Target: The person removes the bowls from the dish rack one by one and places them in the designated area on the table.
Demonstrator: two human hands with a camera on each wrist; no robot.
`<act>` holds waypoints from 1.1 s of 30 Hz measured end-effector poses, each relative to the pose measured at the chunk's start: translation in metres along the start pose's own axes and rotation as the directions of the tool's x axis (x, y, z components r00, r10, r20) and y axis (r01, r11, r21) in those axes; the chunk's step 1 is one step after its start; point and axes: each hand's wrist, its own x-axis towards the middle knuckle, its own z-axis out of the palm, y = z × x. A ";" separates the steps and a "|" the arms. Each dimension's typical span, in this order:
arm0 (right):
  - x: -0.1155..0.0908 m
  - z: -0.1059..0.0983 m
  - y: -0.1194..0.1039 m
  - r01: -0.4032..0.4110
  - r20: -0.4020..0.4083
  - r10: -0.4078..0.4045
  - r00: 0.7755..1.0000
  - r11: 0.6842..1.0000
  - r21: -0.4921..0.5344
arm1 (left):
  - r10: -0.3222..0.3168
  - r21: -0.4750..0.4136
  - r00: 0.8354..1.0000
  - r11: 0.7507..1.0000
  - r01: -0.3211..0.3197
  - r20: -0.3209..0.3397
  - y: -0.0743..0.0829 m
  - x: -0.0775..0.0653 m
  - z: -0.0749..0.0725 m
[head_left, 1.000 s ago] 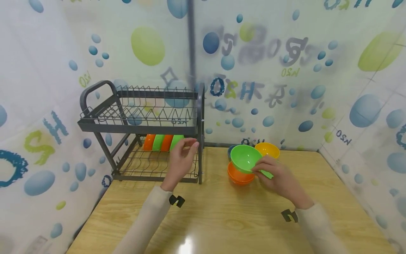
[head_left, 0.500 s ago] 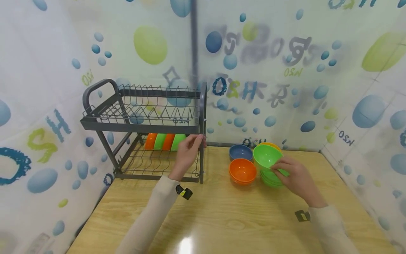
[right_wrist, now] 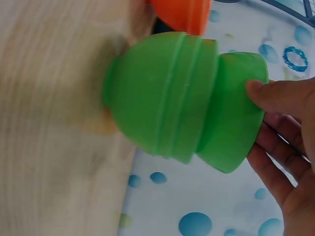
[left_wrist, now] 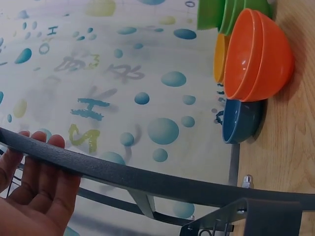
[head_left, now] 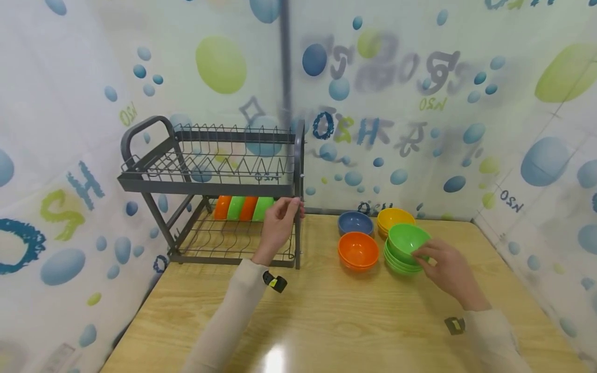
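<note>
My R hand [head_left: 446,268] pinching green bowl [head_left: 407,239] by rim, tilted on green stack [head_left: 396,265], right of ctr. Prob. nesting step; next needs levelling, then letting go. L hand [head_left: 276,225] loose by rack post [head_left: 297,241].

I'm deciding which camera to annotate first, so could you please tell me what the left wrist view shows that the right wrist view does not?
Only the left wrist view shows the left hand, its fingers partly hidden by a dark rack bar. Only the right wrist view shows the right hand, which pinches the top green bowl at its rim. Both share green bowls, orange bowls, the wooden table and the patterned wall.
</note>
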 end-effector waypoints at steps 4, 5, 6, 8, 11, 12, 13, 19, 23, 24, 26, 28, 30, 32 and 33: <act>-0.007 0.003 0.000 -0.025 0.027 0.026 0.999 0.999 -0.023 | 0.001 0.010 1.000 1.000 0.000 -0.004 -0.001 0.000 0.000; -0.008 0.004 -0.001 -0.030 0.031 0.031 0.999 0.999 -0.027 | 0.001 0.013 1.000 1.000 -0.001 -0.004 -0.001 0.001 0.000; -0.009 0.005 -0.001 -0.035 0.032 0.036 0.999 0.999 -0.029 | 0.002 0.013 1.000 1.000 -0.002 -0.005 -0.001 0.000 0.000; -0.011 0.006 -0.001 -0.038 0.033 0.039 0.999 0.999 -0.031 | 0.003 0.013 1.000 1.000 -0.003 -0.002 -0.001 0.001 0.000; -0.013 0.008 -0.002 -0.037 0.025 0.038 0.999 0.999 -0.030 | 0.007 -0.005 1.000 1.000 -0.007 0.005 -0.002 0.001 0.000; -0.014 0.009 -0.002 -0.036 0.023 0.037 0.999 0.999 -0.031 | 0.008 -0.011 1.000 1.000 -0.007 0.006 -0.002 0.001 0.000; -0.014 0.010 -0.002 -0.037 0.021 0.038 0.999 0.999 -0.031 | 0.007 -0.016 1.000 1.000 -0.007 0.007 -0.002 0.001 0.000; -0.015 0.012 0.000 -0.049 0.032 0.049 0.998 0.999 -0.004 | -0.005 0.002 1.000 1.000 0.005 0.006 -0.003 0.001 -0.002; -0.016 0.012 0.002 -0.051 0.047 0.051 0.998 0.999 -0.007 | -0.005 0.016 1.000 1.000 0.005 0.006 -0.003 0.001 -0.003; -0.016 0.012 0.003 -0.054 0.050 0.054 0.997 0.999 -0.007 | -0.001 0.020 1.000 1.000 0.001 0.005 -0.003 0.001 -0.003; -0.016 0.013 0.003 -0.057 0.056 0.057 0.997 0.998 -0.008 | 0.008 0.021 1.000 1.000 -0.008 0.007 -0.003 0.001 -0.003; -0.016 0.012 0.003 -0.059 0.060 0.060 0.996 0.998 -0.011 | 0.012 0.012 1.000 1.000 -0.012 0.009 -0.003 0.001 -0.002; -0.017 0.012 0.003 -0.064 0.065 0.065 0.996 0.998 -0.012 | 0.016 0.009 1.000 1.000 -0.016 0.008 -0.004 0.001 -0.002; -0.017 0.012 0.002 -0.069 0.070 0.070 0.995 0.997 -0.016 | 0.012 0.007 1.000 1.000 -0.012 0.003 -0.010 0.003 -0.002; -0.017 0.011 0.002 -0.073 0.072 0.074 0.995 0.997 -0.019 | 0.011 0.004 1.000 1.000 -0.011 0.000 -0.014 0.004 -0.002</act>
